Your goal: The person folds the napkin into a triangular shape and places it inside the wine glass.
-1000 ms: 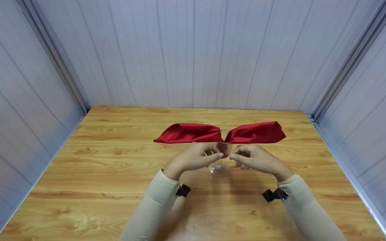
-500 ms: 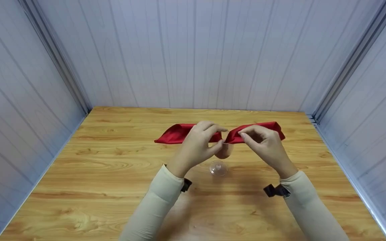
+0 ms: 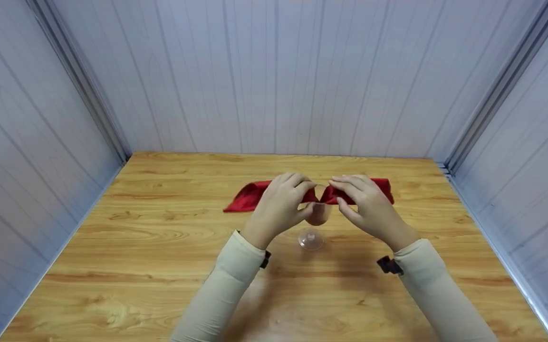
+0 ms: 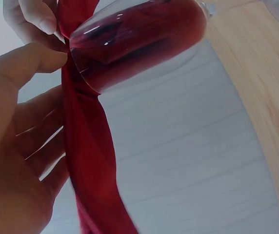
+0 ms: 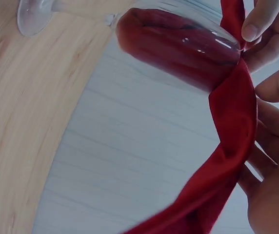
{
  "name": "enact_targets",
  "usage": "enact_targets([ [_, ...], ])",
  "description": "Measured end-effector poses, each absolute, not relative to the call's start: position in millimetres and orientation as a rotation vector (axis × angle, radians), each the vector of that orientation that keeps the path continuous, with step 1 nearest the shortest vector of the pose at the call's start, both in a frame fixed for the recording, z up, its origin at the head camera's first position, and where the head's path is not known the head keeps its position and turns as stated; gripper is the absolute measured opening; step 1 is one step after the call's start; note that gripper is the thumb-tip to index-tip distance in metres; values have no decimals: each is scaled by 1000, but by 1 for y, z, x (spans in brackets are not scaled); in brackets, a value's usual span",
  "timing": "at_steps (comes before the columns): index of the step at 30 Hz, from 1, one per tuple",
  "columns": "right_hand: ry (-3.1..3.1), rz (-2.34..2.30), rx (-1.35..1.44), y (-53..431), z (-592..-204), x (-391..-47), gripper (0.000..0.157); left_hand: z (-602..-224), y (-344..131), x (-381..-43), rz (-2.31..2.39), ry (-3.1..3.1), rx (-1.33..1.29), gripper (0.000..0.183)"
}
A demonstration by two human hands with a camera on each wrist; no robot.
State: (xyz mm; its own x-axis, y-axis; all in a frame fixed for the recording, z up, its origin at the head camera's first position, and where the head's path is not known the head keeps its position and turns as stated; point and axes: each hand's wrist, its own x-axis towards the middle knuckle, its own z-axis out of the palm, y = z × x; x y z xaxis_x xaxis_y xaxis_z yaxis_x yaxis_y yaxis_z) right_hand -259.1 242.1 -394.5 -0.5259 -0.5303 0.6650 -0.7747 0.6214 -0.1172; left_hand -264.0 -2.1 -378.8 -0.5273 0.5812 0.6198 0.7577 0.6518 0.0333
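A stemmed wine glass (image 3: pixel 319 217) stands upright on the table, a red cloth napkin (image 3: pixel 246 198) stuffed into its bowl. Two napkin wings spread left and right from the rim. My left hand (image 3: pixel 281 202) grips the left wing beside the rim, thumb in front and fingers over the top. On the other side, my right hand (image 3: pixel 368 204) holds the right wing between thumb and bent fingers. The left wrist view has the napkin (image 4: pixel 93 141) trailing down past the palm. In the right wrist view red cloth shows through the glass bowl (image 5: pixel 183 44).
The wood-grain table (image 3: pixel 159 266) extends around the glass. Pale panelled walls (image 3: pixel 274 76) enclose it at the back and both sides. Dark wrist cameras (image 3: pixel 390 265) sit below the sleeves.
Both hands have risen from beside the bowl onto the napkin wings near the rim. The right hand closed on its wing last. The right wing now looks narrower, and the left tip hangs slightly lower.
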Motion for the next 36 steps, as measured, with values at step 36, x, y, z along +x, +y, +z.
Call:
enact_targets([
  [36, -2372, 650, 923, 251, -405, -255, 30, -392, -16, -263, -550, -2392, -919, 30],
])
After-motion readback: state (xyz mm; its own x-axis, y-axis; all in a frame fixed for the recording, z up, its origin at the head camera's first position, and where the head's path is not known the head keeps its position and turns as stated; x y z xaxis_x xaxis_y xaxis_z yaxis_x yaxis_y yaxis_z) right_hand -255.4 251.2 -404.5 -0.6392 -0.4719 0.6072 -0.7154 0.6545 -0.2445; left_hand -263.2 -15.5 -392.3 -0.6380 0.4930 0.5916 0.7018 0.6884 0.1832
